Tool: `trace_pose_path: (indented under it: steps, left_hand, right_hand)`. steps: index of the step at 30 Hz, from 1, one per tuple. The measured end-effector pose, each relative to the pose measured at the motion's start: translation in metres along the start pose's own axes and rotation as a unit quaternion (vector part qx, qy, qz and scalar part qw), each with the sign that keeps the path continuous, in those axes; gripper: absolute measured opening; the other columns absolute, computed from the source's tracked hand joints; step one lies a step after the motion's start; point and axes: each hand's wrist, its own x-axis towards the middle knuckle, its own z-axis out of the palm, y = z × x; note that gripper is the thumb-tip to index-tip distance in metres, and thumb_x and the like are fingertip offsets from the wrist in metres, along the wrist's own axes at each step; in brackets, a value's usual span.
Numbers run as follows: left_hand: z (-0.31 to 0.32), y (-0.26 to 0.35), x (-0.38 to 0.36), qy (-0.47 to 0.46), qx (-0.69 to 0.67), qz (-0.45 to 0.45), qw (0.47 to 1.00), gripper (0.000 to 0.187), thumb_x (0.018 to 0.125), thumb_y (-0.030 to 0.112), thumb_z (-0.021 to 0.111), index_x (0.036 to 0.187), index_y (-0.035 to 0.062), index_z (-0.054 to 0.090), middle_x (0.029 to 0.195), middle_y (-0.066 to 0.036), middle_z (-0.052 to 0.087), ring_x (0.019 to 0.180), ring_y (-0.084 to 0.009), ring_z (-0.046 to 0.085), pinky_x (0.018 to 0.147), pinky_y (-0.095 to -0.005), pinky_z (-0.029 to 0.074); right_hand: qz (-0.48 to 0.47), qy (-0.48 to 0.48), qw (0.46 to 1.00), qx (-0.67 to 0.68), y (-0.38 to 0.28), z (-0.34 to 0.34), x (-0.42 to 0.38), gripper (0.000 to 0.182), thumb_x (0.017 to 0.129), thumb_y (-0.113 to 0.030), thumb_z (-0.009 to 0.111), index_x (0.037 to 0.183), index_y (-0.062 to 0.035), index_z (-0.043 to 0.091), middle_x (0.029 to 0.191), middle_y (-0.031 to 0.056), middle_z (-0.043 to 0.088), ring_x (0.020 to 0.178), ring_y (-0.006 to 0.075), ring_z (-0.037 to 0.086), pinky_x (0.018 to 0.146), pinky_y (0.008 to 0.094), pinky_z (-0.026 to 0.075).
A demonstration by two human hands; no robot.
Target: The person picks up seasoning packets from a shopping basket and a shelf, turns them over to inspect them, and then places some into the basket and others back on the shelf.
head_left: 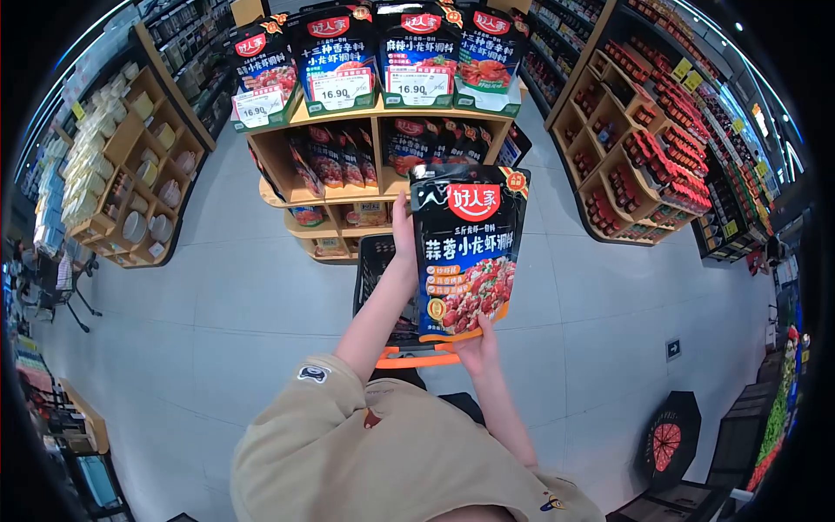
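A black seasoning pouch [470, 252] with a red logo and a picture of crayfish is held upright, its printed front facing the camera. My left hand [404, 228] grips its left edge, with most of the fingers hidden behind it. At the bottom edge, my right hand [478, 346] holds the pouch with the thumb on the front. Below and behind the pouch is a dark shopping cart [372, 270] with an orange handle [416, 358], which neither hand touches.
A wooden display shelf [383, 110] ahead carries similar pouches [337, 61] with price cards. Shelves of pale goods [143, 165] stand at left, shelves of red-topped jars [648, 157] at right. A dark octagonal object [668, 438] is at lower right. Grey tiled floor [235, 322] surrounds the cart.
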Motion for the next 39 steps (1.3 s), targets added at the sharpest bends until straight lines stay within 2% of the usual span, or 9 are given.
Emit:
trace_pose_path:
  steps: [3, 5, 11, 14, 24, 28, 32, 36, 39]
  left_hand:
    - [-0.029, -0.025, -0.026, 0.085, 0.095, -0.027, 0.991, 0.072, 0.08, 0.058, 0.017, 0.125, 0.0023, 0.027, 0.122, -0.01, 0.04, 0.11, -0.0217, 0.039, 0.094, -0.0327, 0.027]
    - [-0.038, -0.045, -0.044, 0.154, 0.198, -0.059, 0.966, 0.07, 0.08, 0.057, 0.02, 0.122, 0.0022, 0.031, 0.119, -0.012, 0.042, 0.109, -0.0227, 0.042, 0.093, -0.0349, 0.031]
    - [-0.042, -0.083, -0.067, 0.214, 0.32, -0.008, 0.923, 0.04, 0.078, 0.015, 0.054, 0.113, 0.0038, 0.038, 0.105, -0.007, 0.051, 0.094, -0.0127, 0.051, 0.08, -0.0265, 0.042]
    - [-0.036, -0.083, -0.069, 0.218, 0.394, 0.004, 0.893, 0.042, 0.075, 0.013, 0.059, 0.11, 0.0017, 0.04, 0.104, -0.008, 0.051, 0.092, -0.0123, 0.051, 0.08, -0.0265, 0.042]
    - [-0.033, -0.098, -0.093, 0.309, 0.378, 0.123, 0.864, 0.039, 0.073, 0.011, 0.061, 0.106, 0.0023, 0.042, 0.1, -0.007, 0.053, 0.091, -0.0121, 0.052, 0.079, -0.0262, 0.042]
    - [-0.04, -0.081, -0.108, 0.345, 0.327, 0.135, 0.87, 0.038, 0.074, 0.009, 0.06, 0.107, 0.0025, 0.041, 0.101, -0.007, 0.053, 0.088, -0.0132, 0.054, 0.076, -0.0273, 0.044]
    - [-0.052, -0.052, -0.135, 0.369, 0.285, 0.138, 0.874, 0.04, 0.074, 0.009, 0.059, 0.107, 0.0015, 0.039, 0.101, -0.01, 0.053, 0.088, -0.0157, 0.055, 0.075, -0.0298, 0.046]
    - [-0.067, -0.007, -0.173, 0.357, 0.264, 0.122, 0.888, 0.039, 0.073, 0.011, 0.061, 0.105, 0.0011, 0.041, 0.098, -0.01, 0.054, 0.086, -0.0157, 0.055, 0.075, -0.0298, 0.046]
    - [-0.087, 0.039, -0.212, 0.339, 0.309, 0.104, 0.882, 0.038, 0.072, 0.01, 0.062, 0.104, 0.0013, 0.044, 0.098, -0.009, 0.055, 0.085, -0.0138, 0.055, 0.074, -0.0284, 0.045]
  right_hand:
    - [-0.012, 0.05, 0.997, 0.063, -0.015, -0.005, 0.013, 0.038, 0.081, -0.019, 0.049, 0.116, -0.0097, 0.037, 0.115, 0.0049, 0.045, 0.105, 0.0183, 0.044, 0.088, 0.0324, 0.038]
    - [-0.025, 0.038, 0.998, 0.038, -0.024, -0.018, 0.028, 0.036, 0.081, -0.018, 0.049, 0.115, -0.0092, 0.037, 0.113, 0.0048, 0.046, 0.104, 0.0176, 0.045, 0.088, 0.0331, 0.038]
    - [0.025, 0.005, 1.0, -0.012, -0.043, -0.027, 0.037, 0.044, 0.081, -0.018, 0.05, 0.119, -0.0071, 0.031, 0.118, 0.0081, 0.04, 0.11, 0.02, 0.039, 0.094, 0.035, 0.033]
    - [0.058, -0.016, 0.998, -0.029, -0.048, -0.03, 0.041, 0.044, 0.082, -0.019, 0.049, 0.12, -0.0068, 0.03, 0.12, 0.0083, 0.039, 0.111, 0.0208, 0.038, 0.095, 0.0363, 0.031]
    - [0.133, -0.109, 0.979, -0.109, -0.065, -0.017, 0.037, 0.046, 0.083, -0.015, 0.046, 0.123, -0.0111, 0.025, 0.123, 0.008, 0.036, 0.113, 0.0224, 0.035, 0.095, 0.0427, 0.03]
    - [0.178, -0.145, 0.969, -0.09, -0.058, -0.029, 0.042, 0.045, 0.084, -0.021, 0.044, 0.123, -0.0114, 0.024, 0.123, 0.009, 0.035, 0.112, 0.0262, 0.037, 0.092, 0.0493, 0.03]
    - [0.18, -0.149, 0.963, -0.138, -0.048, -0.011, 0.045, 0.053, 0.082, -0.043, 0.038, 0.123, -0.0104, 0.027, 0.125, 0.0097, 0.033, 0.114, 0.0275, 0.035, 0.092, 0.0521, 0.028]
    - [0.153, -0.198, 0.939, -0.236, -0.016, 0.003, 0.065, 0.058, 0.082, -0.049, 0.032, 0.121, -0.007, 0.029, 0.123, 0.0082, 0.035, 0.113, 0.0221, 0.035, 0.092, 0.0459, 0.03]
    - [0.141, -0.216, 0.918, -0.301, 0.028, 0.034, 0.083, 0.046, 0.085, -0.037, 0.036, 0.118, -0.0059, 0.032, 0.112, 0.008, 0.046, 0.098, 0.0176, 0.049, 0.082, 0.0359, 0.042]
